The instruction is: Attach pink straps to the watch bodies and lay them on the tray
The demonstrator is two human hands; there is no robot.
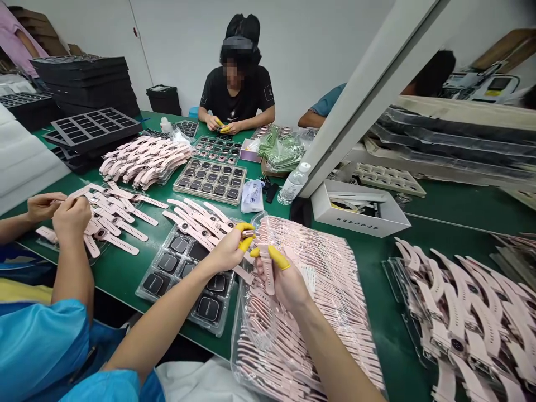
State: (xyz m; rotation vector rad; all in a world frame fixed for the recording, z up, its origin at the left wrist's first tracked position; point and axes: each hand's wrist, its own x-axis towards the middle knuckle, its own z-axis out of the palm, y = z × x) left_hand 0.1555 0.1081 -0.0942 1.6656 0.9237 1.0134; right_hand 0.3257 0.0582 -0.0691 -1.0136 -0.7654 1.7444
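Note:
Both of my hands wear yellow finger cots and meet above a tray of smartwatches. My left hand (228,249) pinches a small, shiny watch case, mostly hidden by the fingertips. Between the thumb and fingers of my right hand (288,279) is a pale pink watch strap (267,271), its holed end hanging down. The strap's upper end is close to the case; whether they are joined I cannot tell. Beneath my left forearm lies a clear tray (144,287) of black square watch pieces, with several pink-strapped watches (195,220) across its far edge. Under my right hand spreads a plastic-wrapped pack of pink straps (330,262).
At left, a co-worker's hands (73,215) work over more pink watches (111,223). Another person (238,84) sits opposite. A water bottle (294,184) and white box (360,209) stand beyond the straps. Piled watches (469,312) lie right; black trays (90,84) are stacked far left.

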